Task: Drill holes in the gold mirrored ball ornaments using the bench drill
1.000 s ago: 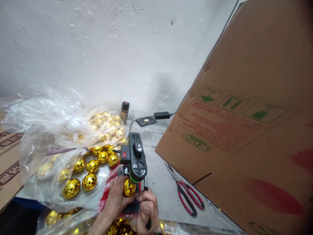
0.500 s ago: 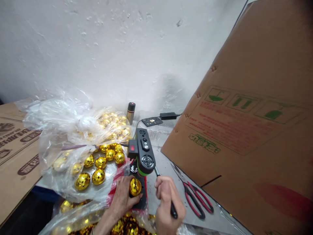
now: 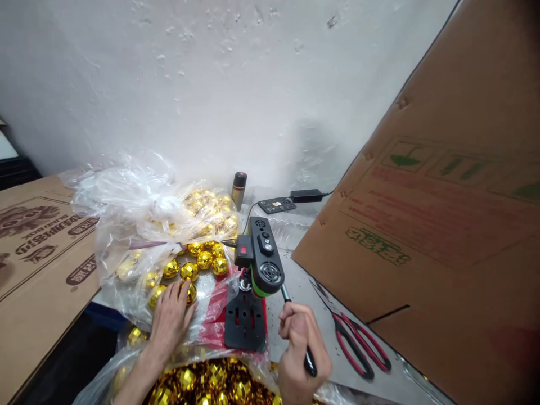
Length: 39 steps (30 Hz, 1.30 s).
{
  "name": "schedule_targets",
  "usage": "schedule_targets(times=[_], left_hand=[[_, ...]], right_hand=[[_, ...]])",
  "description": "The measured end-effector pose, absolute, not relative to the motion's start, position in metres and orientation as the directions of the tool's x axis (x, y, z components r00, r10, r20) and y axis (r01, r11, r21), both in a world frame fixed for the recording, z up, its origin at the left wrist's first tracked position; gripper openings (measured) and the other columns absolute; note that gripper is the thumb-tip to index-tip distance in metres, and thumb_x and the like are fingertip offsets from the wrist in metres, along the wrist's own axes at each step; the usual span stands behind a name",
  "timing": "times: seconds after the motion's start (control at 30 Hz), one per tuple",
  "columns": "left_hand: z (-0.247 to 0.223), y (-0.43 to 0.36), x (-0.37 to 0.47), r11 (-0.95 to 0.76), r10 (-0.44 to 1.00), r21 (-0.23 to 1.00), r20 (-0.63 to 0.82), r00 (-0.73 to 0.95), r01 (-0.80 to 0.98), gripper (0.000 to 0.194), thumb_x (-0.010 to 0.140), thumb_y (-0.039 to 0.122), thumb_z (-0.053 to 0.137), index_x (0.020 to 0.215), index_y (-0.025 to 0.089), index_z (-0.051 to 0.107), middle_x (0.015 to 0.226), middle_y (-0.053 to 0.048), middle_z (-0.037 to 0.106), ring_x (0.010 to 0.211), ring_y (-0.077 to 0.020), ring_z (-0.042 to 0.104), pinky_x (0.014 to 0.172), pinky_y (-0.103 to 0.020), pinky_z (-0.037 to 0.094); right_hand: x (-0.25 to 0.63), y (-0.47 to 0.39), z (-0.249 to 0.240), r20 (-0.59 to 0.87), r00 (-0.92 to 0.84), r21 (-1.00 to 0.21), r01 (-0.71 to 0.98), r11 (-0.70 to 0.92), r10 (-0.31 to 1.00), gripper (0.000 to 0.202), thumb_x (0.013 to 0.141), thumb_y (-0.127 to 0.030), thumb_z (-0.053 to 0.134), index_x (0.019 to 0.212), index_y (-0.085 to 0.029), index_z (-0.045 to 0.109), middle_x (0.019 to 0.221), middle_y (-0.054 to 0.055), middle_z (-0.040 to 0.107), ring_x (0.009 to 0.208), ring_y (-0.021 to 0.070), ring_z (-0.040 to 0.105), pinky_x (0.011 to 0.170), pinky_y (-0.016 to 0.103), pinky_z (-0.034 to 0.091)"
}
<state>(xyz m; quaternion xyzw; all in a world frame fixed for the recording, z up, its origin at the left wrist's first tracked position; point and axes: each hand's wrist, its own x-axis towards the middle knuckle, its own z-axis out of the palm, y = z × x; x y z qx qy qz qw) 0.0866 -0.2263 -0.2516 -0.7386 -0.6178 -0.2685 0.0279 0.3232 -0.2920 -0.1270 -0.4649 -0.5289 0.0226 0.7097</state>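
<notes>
My left hand [image 3: 171, 315] is over the loose gold mirrored balls [image 3: 205, 260], its fingers and thumb around one gold ball [image 3: 191, 293] that they partly cover. To its right stands a small black press-like device [image 3: 268, 261] with a red switch box [image 3: 243, 251]. Its slotted black base plate [image 3: 245, 332] lies bare on red material. My right hand [image 3: 304, 351] is wrapped round the black-handled lever [image 3: 310, 363] at the device's right side.
Clear plastic bags [image 3: 126, 202] with gold balls lie at left and in front. Red-and-black scissors [image 3: 358, 343] rest on the grey table [image 3: 276, 329] beside a large carton [image 3: 422, 236]. Another carton [image 3: 46, 236] is far left. A dark-capped bottle [image 3: 238, 191] stands behind.
My left hand has moved left from the base plate to the loose balls. The gold ball that was at the plate is gone from there. My right hand still holds the lever. The view has shifted.
</notes>
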Motion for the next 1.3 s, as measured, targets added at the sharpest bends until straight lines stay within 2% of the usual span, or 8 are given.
schedule_targets(times=[0.1,0.2,0.33,0.4,0.47,0.73,1.1,1.3], left_hand=[[-0.239,-0.208,0.089,-0.199,0.953,0.319,0.285,0.106,0.927,0.045,0.094,0.029,0.054,0.137,0.019,0.063,0.123,-0.018,0.073,0.109,-0.0352,0.071,0.097,-0.05,0.056],[-0.223,-0.206,0.096,-0.147,0.977,0.594,0.211,0.022,0.791,0.053,0.092,0.048,0.058,0.137,0.021,0.061,0.124,-0.014,0.072,0.106,-0.0327,0.073,0.093,-0.046,0.058],[-0.205,-0.223,0.118,0.099,0.995,0.956,-0.096,-0.023,0.277,0.073,0.083,0.073,0.064,0.134,0.021,0.06,0.12,-0.012,0.074,0.101,-0.0317,0.074,0.084,-0.043,0.061],[-0.207,-0.235,0.136,0.236,0.969,0.972,-0.235,0.078,-0.006,0.074,0.086,0.075,0.06,0.14,0.024,0.057,0.122,-0.01,0.074,0.101,-0.0297,0.074,0.077,-0.039,0.061],[-0.217,-0.244,0.153,0.305,0.944,0.948,-0.289,0.162,-0.091,0.074,0.089,0.076,0.057,0.144,0.026,0.055,0.122,-0.009,0.075,0.099,-0.0283,0.075,0.073,-0.037,0.061],[-0.236,-0.245,0.188,0.011,0.991,0.894,-0.071,0.115,0.448,0.066,0.086,0.064,0.057,0.134,0.019,0.06,0.134,-0.017,0.073,0.123,-0.039,0.07,0.105,-0.058,0.055],[-0.229,-0.23,0.191,-0.365,0.922,0.719,0.189,0.339,0.591,0.044,0.086,0.038,0.066,0.126,0.019,0.064,0.12,-0.016,0.077,0.11,-0.0365,0.076,0.092,-0.051,0.063],[-0.237,-0.23,0.201,-0.382,0.919,0.66,0.197,0.342,0.647,0.042,0.087,0.036,0.071,0.124,0.018,0.065,0.116,-0.015,0.075,0.106,-0.0363,0.073,0.088,-0.05,0.06]], right_hand=[[0.326,-0.293,-0.122,0.745,0.407,-0.667,0.473,0.576,0.528,0.034,0.107,-0.015,0.047,0.074,-0.022,0.048,0.072,-0.002,0.051,0.064,0.0116,0.052,0.057,0.025,0.039],[0.327,-0.293,-0.119,0.744,0.384,-0.668,0.468,0.579,0.547,0.036,0.106,-0.013,0.046,0.072,-0.022,0.047,0.071,-0.002,0.051,0.064,0.0117,0.052,0.057,0.026,0.039],[0.328,-0.293,-0.121,0.746,0.379,-0.666,0.451,0.594,0.548,0.035,0.106,-0.01,0.045,0.074,-0.022,0.048,0.072,-0.003,0.051,0.066,0.0119,0.054,0.059,0.027,0.039],[0.328,-0.293,-0.122,0.745,0.372,-0.666,0.453,0.593,0.553,0.034,0.107,-0.01,0.044,0.075,-0.022,0.049,0.073,-0.003,0.052,0.067,0.0116,0.055,0.06,0.027,0.039],[0.329,-0.294,-0.123,0.743,0.358,-0.667,0.461,0.585,0.565,0.033,0.107,-0.01,0.044,0.077,-0.022,0.049,0.075,-0.003,0.052,0.067,0.0109,0.055,0.061,0.026,0.04],[0.333,-0.3,-0.12,0.742,0.285,-0.657,0.489,0.573,0.607,0.028,0.109,-0.012,0.041,0.085,-0.023,0.051,0.079,-0.002,0.053,0.068,0.0101,0.054,0.061,0.023,0.042],[0.333,-0.303,-0.116,0.742,0.264,-0.645,0.53,0.55,0.615,0.026,0.109,-0.014,0.04,0.087,-0.024,0.05,0.079,-0.004,0.053,0.066,0.0082,0.052,0.058,0.02,0.041],[0.335,-0.302,-0.114,0.734,0.268,-0.653,0.531,0.541,0.624,0.025,0.11,-0.016,0.04,0.089,-0.024,0.051,0.079,-0.004,0.052,0.067,0.0079,0.052,0.061,0.019,0.044]])
